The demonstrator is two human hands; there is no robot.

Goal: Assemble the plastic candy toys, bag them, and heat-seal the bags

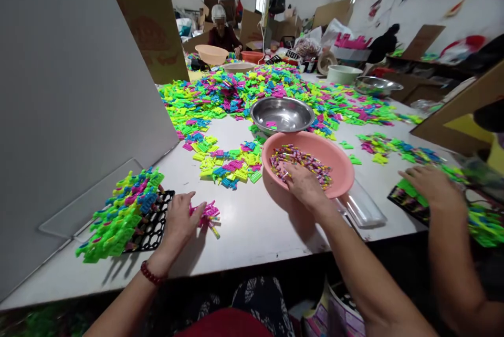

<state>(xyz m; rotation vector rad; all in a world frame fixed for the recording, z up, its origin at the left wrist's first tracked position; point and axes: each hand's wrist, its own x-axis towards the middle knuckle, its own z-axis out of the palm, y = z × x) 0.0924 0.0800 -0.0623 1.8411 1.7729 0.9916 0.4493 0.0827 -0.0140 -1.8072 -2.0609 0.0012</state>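
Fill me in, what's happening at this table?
The person's right hand reaches into the pink bowl of striped pieces. The left hand is by the pink plastic pieces on the table; whether it grips them is unclear. Beside it, a black rack holds bright parts. At the right, a co-worker's hand is over green pieces.

At white table point(252, 232): one worker's two hands, left hand point(181, 216) and right hand point(305, 185); one neighbour's hand point(431, 186). One pink basin point(340, 171) in front, two steel bowls point(293, 114) point(378, 85), one beaded bracelet point(151, 274). Two people point(225, 37) point(382, 47) farther back. Striped sticks point(301, 161), plastic pieces point(234, 165): too many to count.
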